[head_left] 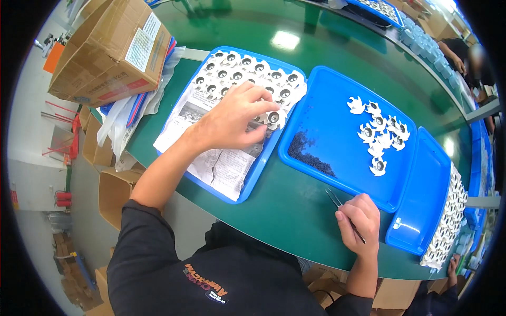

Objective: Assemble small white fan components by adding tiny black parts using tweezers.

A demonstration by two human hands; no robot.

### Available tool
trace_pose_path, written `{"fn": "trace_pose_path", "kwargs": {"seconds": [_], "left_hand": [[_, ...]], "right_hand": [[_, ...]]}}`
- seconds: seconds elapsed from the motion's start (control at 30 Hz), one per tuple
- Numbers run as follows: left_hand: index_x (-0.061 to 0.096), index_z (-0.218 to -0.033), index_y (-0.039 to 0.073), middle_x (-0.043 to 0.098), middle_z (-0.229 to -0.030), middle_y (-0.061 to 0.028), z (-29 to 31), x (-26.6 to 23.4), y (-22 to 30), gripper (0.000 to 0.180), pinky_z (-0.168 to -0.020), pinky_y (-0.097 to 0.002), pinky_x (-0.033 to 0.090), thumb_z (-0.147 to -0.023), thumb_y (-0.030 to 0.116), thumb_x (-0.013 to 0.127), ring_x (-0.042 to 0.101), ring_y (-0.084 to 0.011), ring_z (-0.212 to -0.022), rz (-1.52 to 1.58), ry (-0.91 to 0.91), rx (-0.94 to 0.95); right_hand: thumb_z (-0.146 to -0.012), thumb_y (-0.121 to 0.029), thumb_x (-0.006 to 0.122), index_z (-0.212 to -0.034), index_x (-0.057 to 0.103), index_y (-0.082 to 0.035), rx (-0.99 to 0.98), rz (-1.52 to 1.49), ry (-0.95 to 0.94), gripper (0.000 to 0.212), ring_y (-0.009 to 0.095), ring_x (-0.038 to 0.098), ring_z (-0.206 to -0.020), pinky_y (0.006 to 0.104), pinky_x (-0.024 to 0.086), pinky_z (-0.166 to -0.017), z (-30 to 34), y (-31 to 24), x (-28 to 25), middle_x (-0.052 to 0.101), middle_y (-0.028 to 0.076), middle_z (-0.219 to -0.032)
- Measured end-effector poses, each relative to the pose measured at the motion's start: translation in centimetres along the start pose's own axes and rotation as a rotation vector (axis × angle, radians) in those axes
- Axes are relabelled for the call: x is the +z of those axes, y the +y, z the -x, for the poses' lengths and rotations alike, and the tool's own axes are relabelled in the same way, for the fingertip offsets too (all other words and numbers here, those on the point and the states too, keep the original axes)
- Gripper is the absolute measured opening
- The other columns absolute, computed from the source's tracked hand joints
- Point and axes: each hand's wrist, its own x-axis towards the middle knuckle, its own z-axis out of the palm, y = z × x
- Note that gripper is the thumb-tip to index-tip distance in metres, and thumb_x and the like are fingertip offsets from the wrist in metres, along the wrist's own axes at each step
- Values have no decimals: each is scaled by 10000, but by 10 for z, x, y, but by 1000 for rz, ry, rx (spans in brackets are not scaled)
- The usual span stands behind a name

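My left hand is over the blue tray on the left, thumb and fingers apart. Its index fingertip is right beside a white bladed wheel with a dark round centre; whether they touch I cannot tell. More such wheels stand in rows at the far part of that tray, on printed newspaper. Closed around black tweezers, my right hand is at the near side of the middle tray. The tweezers' two tips point up and left, over the green table. Loose white wheels lie scattered in the middle tray.
Right of the middle tray lies another blue tray, beside a sheet packed with white wheels. A cardboard box sits at the far left on plastic bags. Other people are at the right edge. Dark specks cover one tray corner.
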Motion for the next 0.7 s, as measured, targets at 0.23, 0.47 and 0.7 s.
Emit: {"fn": "trace_pose_path", "kwargs": {"seconds": [0.23,0.47,0.7], "left_hand": [[718,-1262,61,653,-1238,-130,-5,6,-7,420,-1040,-465,477,-844,65,762,601,-342,-1168,6,-51,32],[765,-1198,75,685,-1204,-122,-49,-20,-54,262,-1029,-452,497,-943,61,705,617,-322,-1204,-60,-57,-69],[766,-1211,100,681,-1201,-113,-85,-17,-87,334,-1048,-447,497,-884,145,714,618,-317,-1219,-191,-309,-215]], "right_hand": [[-821,23,809,-889,696,-33,-5,0,-7,144,281,615,-730,404,484,-682,-1,0,-2,672,85,-816],[-807,28,815,-896,698,-27,-5,-1,-3,156,283,617,-733,403,484,-680,-1,-1,-2,676,90,-822],[-803,18,814,-891,705,-25,14,2,11,146,285,615,-740,401,483,-678,0,-2,-6,672,90,-821]]}}
